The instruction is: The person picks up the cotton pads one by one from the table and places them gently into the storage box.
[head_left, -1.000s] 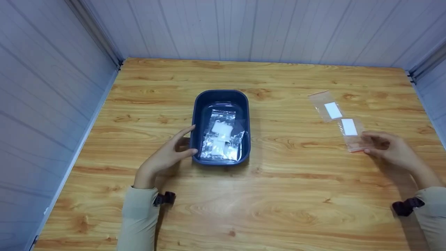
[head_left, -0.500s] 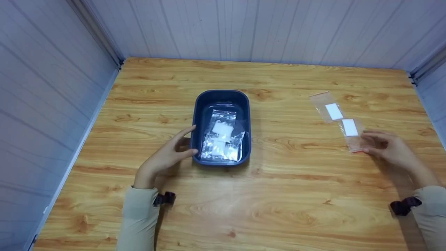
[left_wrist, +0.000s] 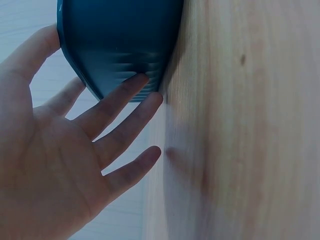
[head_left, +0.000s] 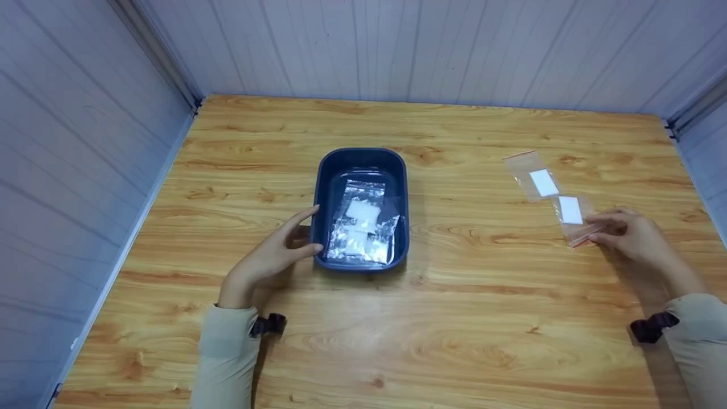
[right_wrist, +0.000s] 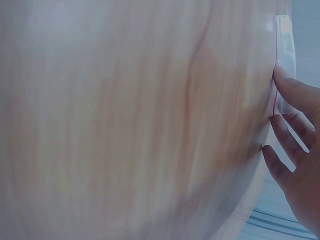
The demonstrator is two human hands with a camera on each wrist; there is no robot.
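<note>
A dark blue plastic tub (head_left: 331, 182) stands left of the table's middle, holding several small clear bags (head_left: 363, 213) with white pieces inside. My left hand (head_left: 271, 253) rests against its left side, thumb and a fingertip at the rim; in the left wrist view, fairly straight fingers (left_wrist: 117, 105) lie along the outer wall. At the right, my right hand (head_left: 636, 238) pinches the near right corner of a clear zip bag (head_left: 570, 210) with a white rectangle in it. The red zip strip shows beside the thumb (right_wrist: 290, 87) in the right wrist view.
Another zip bag (head_left: 543, 182) with a white rectangle lies just beyond the pinched one, their edges meeting or overlapping. The wood-grain table (head_left: 454, 318) is bounded by pale panel walls (head_left: 386, 51) at the back and sides.
My right hand has shifted slightly left and away from me, its thumb and fingers closing on the bag's corner, which now tilts up a little. My left hand and the tub stay put.
</note>
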